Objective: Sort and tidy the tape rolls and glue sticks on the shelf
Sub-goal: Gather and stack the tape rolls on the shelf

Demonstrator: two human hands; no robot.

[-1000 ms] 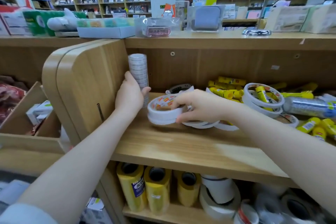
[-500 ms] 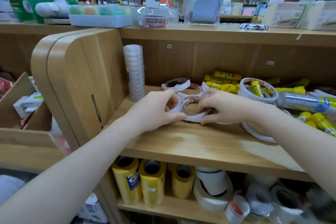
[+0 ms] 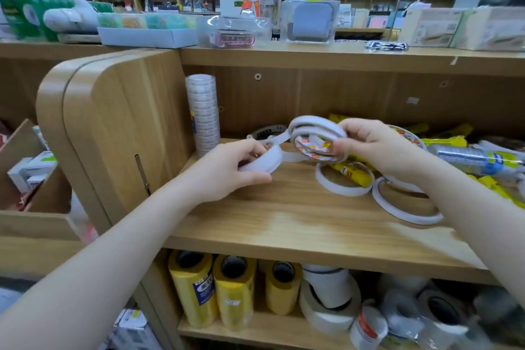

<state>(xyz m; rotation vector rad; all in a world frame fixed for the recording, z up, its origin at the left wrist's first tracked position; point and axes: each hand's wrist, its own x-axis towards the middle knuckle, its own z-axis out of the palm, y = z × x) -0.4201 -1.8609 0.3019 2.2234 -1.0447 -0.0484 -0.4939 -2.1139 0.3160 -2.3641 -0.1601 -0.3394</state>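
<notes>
I read the shelf board (image 3: 298, 224) as light wood grain. On it, the tape rings (image 3: 343, 185) are white; the raised ring (image 3: 318, 148) shows an orange-and-red printed core. Toward the board's right end, the glue sticks (image 3: 352, 173) are yellow with red lettering. At its left end, the stacked tape column (image 3: 203, 113) is clear-silver. Beneath the board, the wrapped rolls (image 3: 233, 290) are yellow with blue labels.

I am viewing a wooden shelf (image 3: 298, 224), middle tier. Lying on it: a tall stack of clear tape rolls (image 3: 203, 115) standing upright at the left end beside the side panel; two flat white tape rings (image 3: 343, 180) (image 3: 406, 202) resting near each other; a heap of yellow glue sticks (image 3: 443, 140) sitting at the right rear; a wrapped tape sleeve (image 3: 477, 158) lying on its side among them.
</notes>
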